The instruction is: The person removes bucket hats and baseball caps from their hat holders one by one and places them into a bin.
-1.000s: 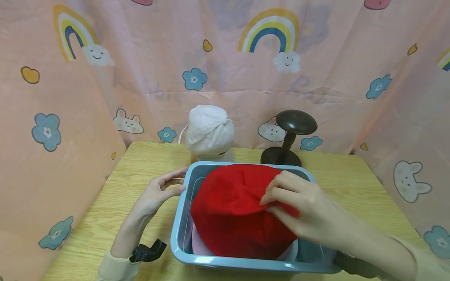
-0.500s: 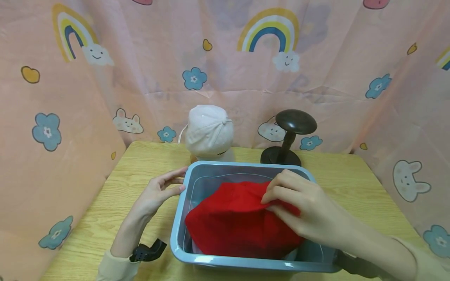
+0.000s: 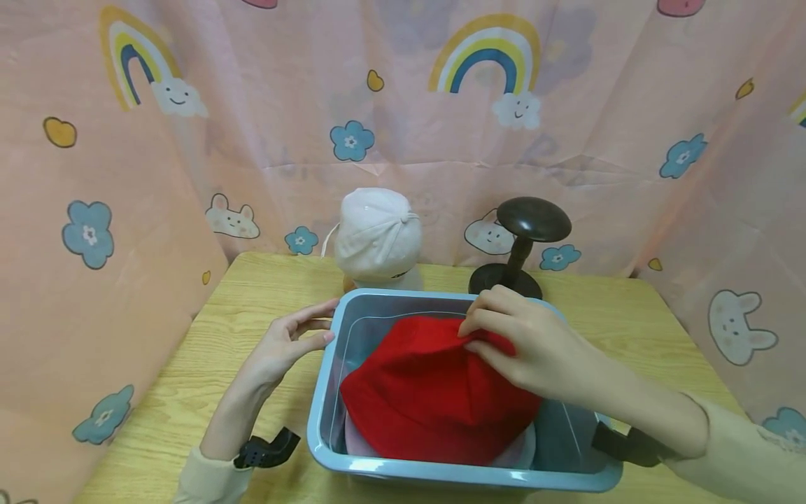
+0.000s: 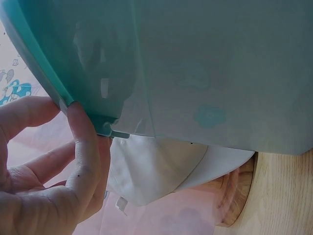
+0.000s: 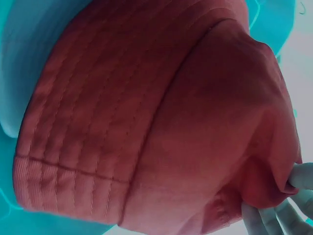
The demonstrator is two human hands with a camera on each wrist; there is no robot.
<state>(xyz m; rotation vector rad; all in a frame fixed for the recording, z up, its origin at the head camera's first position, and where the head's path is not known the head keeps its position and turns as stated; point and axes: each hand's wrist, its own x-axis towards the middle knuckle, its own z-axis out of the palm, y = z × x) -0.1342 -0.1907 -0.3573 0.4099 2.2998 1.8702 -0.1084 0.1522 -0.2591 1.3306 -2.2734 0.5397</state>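
A red bucket hat is in the blue plastic bin, over a pale lilac brim and a light blue edge. My right hand pinches the crown of the red hat between thumb and fingers. In the right wrist view, the stitched brim of the hat hangs down, and fingertips hold the crown's folded fabric. My left hand is at the bin's left rim. The left wrist view shows the thumb and fingers of that hand pinching the rim edge.
Behind the bin, a white cap sits on a stand. To its right stands a dark mushroom-shaped hat stand. All rest on a wood-grain table, with a pink patterned curtain around its back and sides.
My right hand has moved up and slightly left with the pinched crown. The red hat's crown has tipped and its fabric now hangs from my fingers. My left hand has stayed at the rim.
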